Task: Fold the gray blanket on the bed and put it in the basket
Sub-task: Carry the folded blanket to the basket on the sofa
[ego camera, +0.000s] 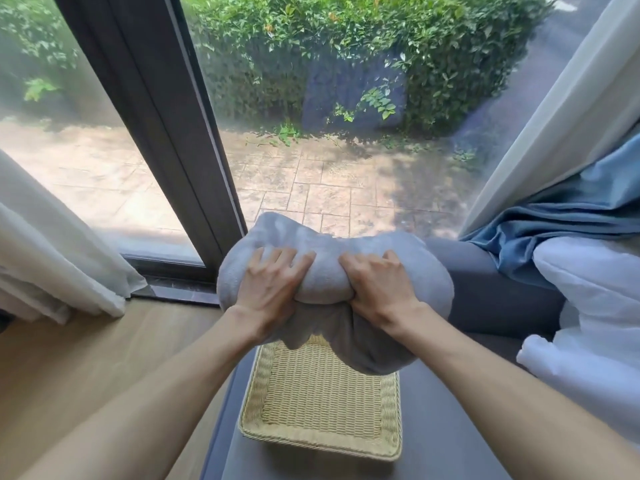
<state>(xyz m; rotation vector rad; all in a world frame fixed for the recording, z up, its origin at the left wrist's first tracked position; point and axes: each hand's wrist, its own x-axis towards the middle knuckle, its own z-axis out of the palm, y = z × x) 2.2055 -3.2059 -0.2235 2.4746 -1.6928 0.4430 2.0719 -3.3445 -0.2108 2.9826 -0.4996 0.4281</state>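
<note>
1. A sheer white curtain (52, 258) hangs at the left edge, and its hem lies on the wood floor (104, 362).
2. A dark window frame (156, 133) runs diagonally down to the sill, just left of the blanket.
3. The left hand (270, 289) lies on the left half of the bundle. Its fingers are spread and dig into the fabric, clamped on it.
4. The gray blanket (322, 282) is a thick folded bundle held up between both hands. It bulges upward between them.
5. The woven basket (318, 445) sits flat on the gray bed (450, 427). The lower fold of the blanket hangs over the far end of the basket. Contact between them cannot be determined.
6. The right hand (377, 289) grips the right half of the bundle. Its fingers are curled into the fabric, with the knuckles raised.
7. A blue curtain (554, 220) drapes onto the bed to the right of the blanket.
8. White bedding (595, 292) is piled at the right edge, below the blue curtain.
</note>
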